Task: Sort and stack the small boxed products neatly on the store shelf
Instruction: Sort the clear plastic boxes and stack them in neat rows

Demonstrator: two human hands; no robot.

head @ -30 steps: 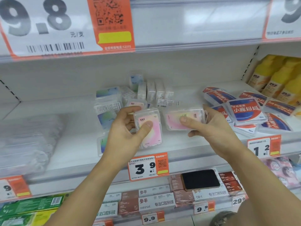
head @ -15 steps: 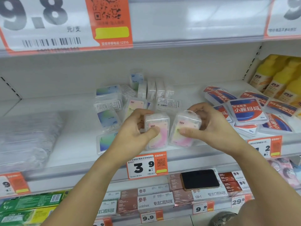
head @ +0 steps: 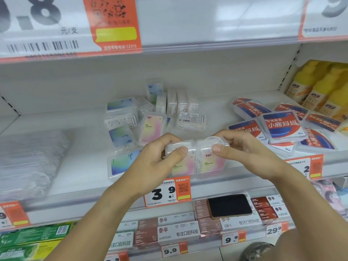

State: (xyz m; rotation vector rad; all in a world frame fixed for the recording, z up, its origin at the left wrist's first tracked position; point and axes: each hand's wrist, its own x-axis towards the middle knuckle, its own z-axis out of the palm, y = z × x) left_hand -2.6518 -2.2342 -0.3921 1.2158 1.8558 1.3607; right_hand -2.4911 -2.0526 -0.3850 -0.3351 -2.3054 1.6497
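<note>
Boxes lie jumbled at centre of the shelf (head: pixel 56 185), bare board left at its front lip. Two pink boxes (head: pixel 195 159), side by side and touching, are gripped there by the left hand (head: pixel 150 166) and right hand (head: pixel 250 157).

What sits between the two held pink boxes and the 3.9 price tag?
Head view: nothing; only the bare shelf lip separates the pink boxes from the 3.9 tag.
</note>
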